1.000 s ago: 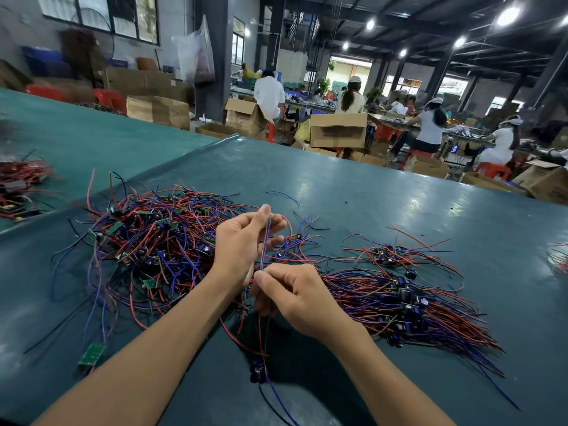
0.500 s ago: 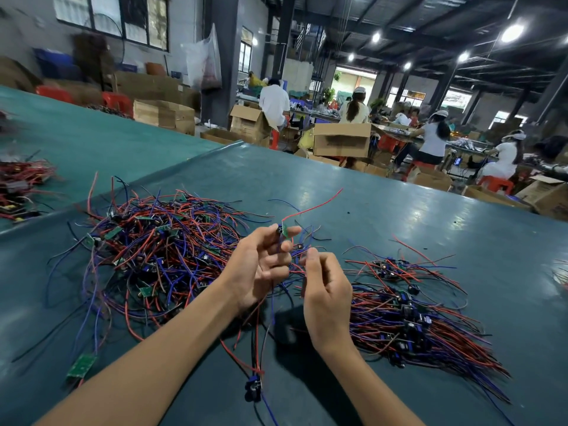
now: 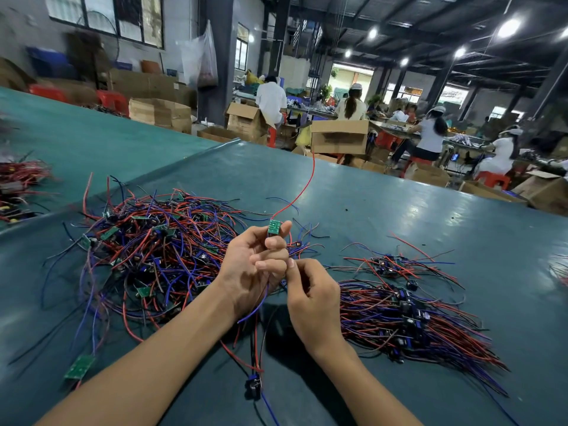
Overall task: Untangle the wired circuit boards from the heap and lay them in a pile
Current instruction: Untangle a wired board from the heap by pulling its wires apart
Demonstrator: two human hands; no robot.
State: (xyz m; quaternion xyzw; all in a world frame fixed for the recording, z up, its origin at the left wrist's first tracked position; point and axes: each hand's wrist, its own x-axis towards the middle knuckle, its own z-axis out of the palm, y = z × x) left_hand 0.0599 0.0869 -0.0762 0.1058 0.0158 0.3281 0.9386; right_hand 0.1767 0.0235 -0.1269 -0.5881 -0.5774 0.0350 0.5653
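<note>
At the centre of the frame, your left hand (image 3: 249,269) pinches a small green circuit board (image 3: 273,226), its long axis upright, its red wire (image 3: 307,186) arcing toward the top of the frame. Your right hand (image 3: 310,296), just beside it, pinches the wires hanging below the board. The heap (image 3: 153,250) lies to the left and the pile (image 3: 408,318) to the right; bare tabletop (image 3: 399,210) runs beyond them to the far edge.

Heap (image 3: 147,256) on the table (image 3: 399,216) at left, pile (image 3: 415,318) at right, board (image 3: 79,367) before the heap, boxes (image 3: 339,136) behind the table.
</note>
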